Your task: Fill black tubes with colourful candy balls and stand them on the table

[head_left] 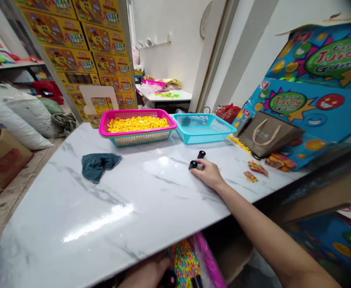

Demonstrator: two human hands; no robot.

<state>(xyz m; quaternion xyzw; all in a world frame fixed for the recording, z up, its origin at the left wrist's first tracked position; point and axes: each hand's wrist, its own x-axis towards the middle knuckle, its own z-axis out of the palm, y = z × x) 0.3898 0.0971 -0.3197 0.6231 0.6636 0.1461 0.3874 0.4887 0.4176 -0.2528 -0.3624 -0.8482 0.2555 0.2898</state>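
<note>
Both hands are apart: the right hand (209,175) pinches a black cylinder (192,164) by its sides, presumably to steady it on the table (103,232) near a second cylinder (201,154). Below the edge, the left hand (151,274) sits beside a third cylinder (169,279), probably for easy reach among coloured beads (184,258); I cannot tell whether it grips.
</note>
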